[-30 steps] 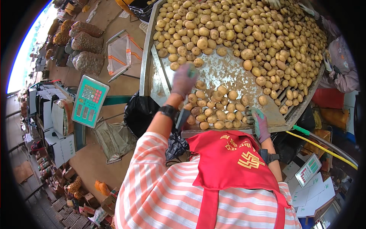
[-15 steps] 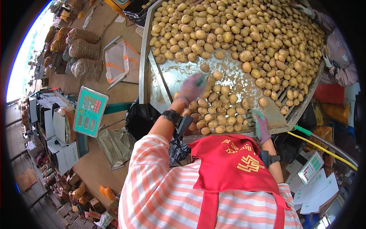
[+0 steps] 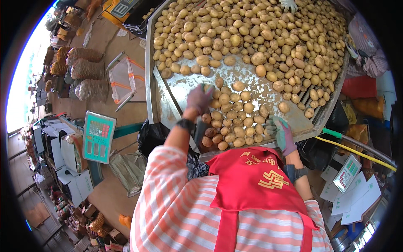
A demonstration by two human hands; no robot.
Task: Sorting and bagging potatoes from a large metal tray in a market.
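A small group of potatoes (image 3: 232, 115) lies near the front edge of the metal sorting table (image 3: 247, 80). My left hand (image 3: 199, 100), in a purple glove with greenish fingers, hovers at the left side of this group. Its fingers are blurred, so whether a potato is in them cannot be told. At the right side of the group, my right hand (image 3: 282, 133), gloved alike, rests with fingers stretched out against the outermost potatoes and holds nothing. Beyond bare metal, a large heap of potatoes (image 3: 252, 35) covers the far part of the table.
A co-worker's pale gloved hand (image 3: 289, 5) reaches over the heap at the far edge; another person's sleeve (image 3: 375, 65) is at the right. Left of the table stand a green scale (image 3: 99, 136), a folded trolley (image 3: 126, 82) and filled sacks (image 3: 88, 69). A yellow hose (image 3: 357, 153) runs right.
My left hand has moved left, to the side of the small potato group. My right hand stays beside the group. A co-worker's gloved hand has come into view over the heap. The view has shifted slightly.
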